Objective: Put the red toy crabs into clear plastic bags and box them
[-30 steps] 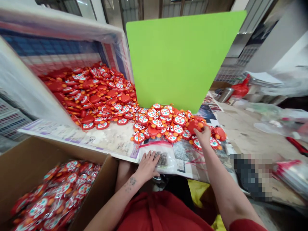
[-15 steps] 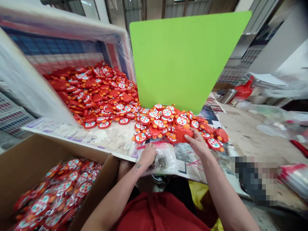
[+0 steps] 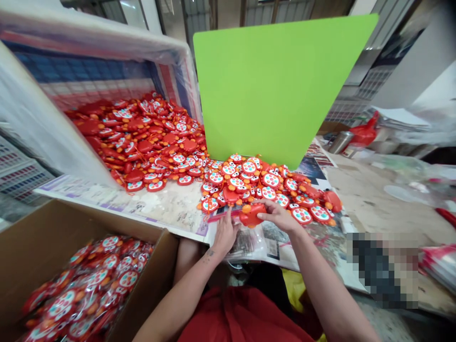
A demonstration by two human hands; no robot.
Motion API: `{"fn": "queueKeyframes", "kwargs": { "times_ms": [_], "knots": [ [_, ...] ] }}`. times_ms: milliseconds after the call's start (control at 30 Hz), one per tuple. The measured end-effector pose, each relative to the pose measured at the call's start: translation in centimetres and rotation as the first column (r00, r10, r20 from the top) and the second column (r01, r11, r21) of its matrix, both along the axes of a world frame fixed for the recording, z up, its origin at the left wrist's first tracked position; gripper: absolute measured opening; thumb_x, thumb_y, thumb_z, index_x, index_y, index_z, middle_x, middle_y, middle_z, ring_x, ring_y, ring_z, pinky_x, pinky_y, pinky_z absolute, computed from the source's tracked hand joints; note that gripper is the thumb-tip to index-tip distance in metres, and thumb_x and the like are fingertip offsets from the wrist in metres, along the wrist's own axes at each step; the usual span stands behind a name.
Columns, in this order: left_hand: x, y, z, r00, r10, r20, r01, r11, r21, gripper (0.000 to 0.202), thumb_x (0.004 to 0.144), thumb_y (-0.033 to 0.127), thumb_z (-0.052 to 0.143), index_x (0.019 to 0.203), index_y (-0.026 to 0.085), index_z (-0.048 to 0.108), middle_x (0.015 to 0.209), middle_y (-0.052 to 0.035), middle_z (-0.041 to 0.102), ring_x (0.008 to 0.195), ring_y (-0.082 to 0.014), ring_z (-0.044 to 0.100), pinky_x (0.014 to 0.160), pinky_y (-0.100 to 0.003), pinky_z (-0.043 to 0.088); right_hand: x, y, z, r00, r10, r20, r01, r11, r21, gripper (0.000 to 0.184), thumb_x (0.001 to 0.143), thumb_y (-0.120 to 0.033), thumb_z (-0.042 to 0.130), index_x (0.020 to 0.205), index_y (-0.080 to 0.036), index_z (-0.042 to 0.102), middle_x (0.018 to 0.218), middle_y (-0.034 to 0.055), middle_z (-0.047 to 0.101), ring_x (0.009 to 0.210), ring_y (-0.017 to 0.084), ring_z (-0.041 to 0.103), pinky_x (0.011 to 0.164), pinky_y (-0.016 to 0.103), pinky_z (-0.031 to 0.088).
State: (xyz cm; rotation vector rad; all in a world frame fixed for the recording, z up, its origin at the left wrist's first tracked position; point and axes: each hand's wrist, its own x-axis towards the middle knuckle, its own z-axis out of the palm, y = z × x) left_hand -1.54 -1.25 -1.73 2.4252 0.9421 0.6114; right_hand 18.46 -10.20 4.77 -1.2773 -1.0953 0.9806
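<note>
In front of upright lime-green board: right hand pinched flat red-and-orange plastic toy; left hand pinched pink-edged clear plastic bag.

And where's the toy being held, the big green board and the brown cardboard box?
Held toy [image 3: 252, 215]: head view, on its plain red side.
Green board [image 3: 281, 90]: head view, middle of its flat face.
Cardboard box [image 3: 153, 275]: head view, bare side wall.
</note>
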Motion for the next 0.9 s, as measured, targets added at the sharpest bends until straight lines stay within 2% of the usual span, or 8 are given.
{"fn": "queueKeyframes", "kwargs": {
  "times_ms": [100,167,333,433,567,667,767,900],
  "knots": [
    [-0.1,-0.1,0.1,0.989,-0.097,-0.109,0.108,0.989,0.105,0.030,0.098,0.023,0.040,0.121,0.016,0.056,0.113,-0.0117,0.060,0.107,-0.0283,0.051,0.094,-0.046,0.041,-0.4,1.5,-0.8,0.990,-0.134,0.038,0.131,0.989,0.069,0.048,0.076,-0.041,0.073,0.119,-0.023,0.062,0.117,0.0070,0.068,0.104,0.023,0.064,0.092,0.042,0.052],
    [-0.2,-0.1,0.1,0.981,-0.130,-0.146,0.153,0.975,0.160,0.030,0.097,0.018,0.036,0.116,0.017,0.060,0.108,-0.0110,0.060,0.103,-0.0272,0.050,0.091,-0.044,0.042,-0.7,2.8,-1.4,0.969,-0.199,0.144,0.188,0.978,0.088,0.048,0.076,-0.040,0.073,0.120,-0.024,0.063,0.120,0.0072,0.067,0.108,0.024,0.062,0.094,0.042,0.050],
    [-0.5,-0.1,-0.4,0.993,-0.108,-0.049,0.115,0.978,0.175,0.022,0.097,0.021,0.043,0.108,0.018,0.062,0.101,-0.0089,0.061,0.098,-0.0248,0.051,0.091,-0.042,0.042,-1.5,5.2,-3.3,0.953,-0.121,0.277,0.104,0.992,0.075,0.044,0.076,-0.041,0.071,0.116,-0.021,0.064,0.112,0.0066,0.069,0.101,0.023,0.064,0.090,0.040,0.052],
    [-0.7,-0.1,-0.4,0.997,-0.066,0.049,0.059,0.988,0.140,0.018,0.097,0.028,0.048,0.101,0.019,0.063,0.097,-0.0074,0.062,0.095,-0.0239,0.052,0.089,-0.041,0.042,-2.8,6.2,-3.9,0.941,-0.062,0.333,0.050,0.998,0.044,0.032,0.083,-0.047,0.062,0.098,-0.020,0.068,0.096,0.0046,0.071,0.088,0.021,0.065,0.082,0.037,0.052],
    [-0.8,0.0,0.1,0.995,-0.058,0.082,0.046,0.990,0.131,0.017,0.096,0.026,0.049,0.093,0.020,0.065,0.094,-0.0061,0.063,0.094,-0.0232,0.052,0.090,-0.042,0.042,-4.2,6.5,-3.8,0.878,0.051,0.476,-0.085,0.995,0.051,0.039,0.089,-0.055,0.053,0.075,-0.022,0.068,0.073,0.0019,0.068,0.074,0.020,0.062,0.072,0.033,0.051],
    [-0.6,0.2,0.5,0.991,-0.024,0.134,0.007,0.992,0.123,0.014,0.094,0.026,0.053,0.091,0.020,0.065,0.102,-0.0073,0.062,0.102,-0.0237,0.051,0.096,-0.043,0.041,-3.8,5.3,-3.7,0.768,-0.139,0.625,0.119,0.990,0.074,0.045,0.095,-0.051,0.042,0.072,-0.022,0.067,0.069,0.0039,0.064,0.072,0.020,0.060,0.071,0.032,0.048],
    [-0.4,0.8,1.0,0.977,-0.068,0.204,0.050,0.995,0.091,0.010,0.091,0.024,0.057,0.089,0.019,0.065,0.127,-0.0095,0.056,0.123,-0.0249,0.045,0.107,-0.044,0.037,-2.9,3.4,-4.5,0.627,-0.322,0.709,0.414,0.909,0.047,0.033,0.093,-0.045,0.047,0.090,-0.021,0.069,0.076,0.0068,0.065,0.072,0.021,0.061,0.069,0.032,0.046],
    [0.0,2.1,1.9,0.966,-0.149,0.211,0.165,0.984,-0.062,0.008,0.087,0.020,0.059,0.083,0.018,0.065,0.139,-0.0104,0.050,0.130,-0.0262,0.044,0.110,-0.045,0.036,-3.3,1.9,-6.1,0.694,-0.319,0.645,0.423,0.906,-0.006,0.025,0.085,-0.027,0.052,0.104,-0.020,0.067,0.079,0.0065,0.069,0.071,0.022,0.062,0.071,0.034,0.048]
  ]
}}
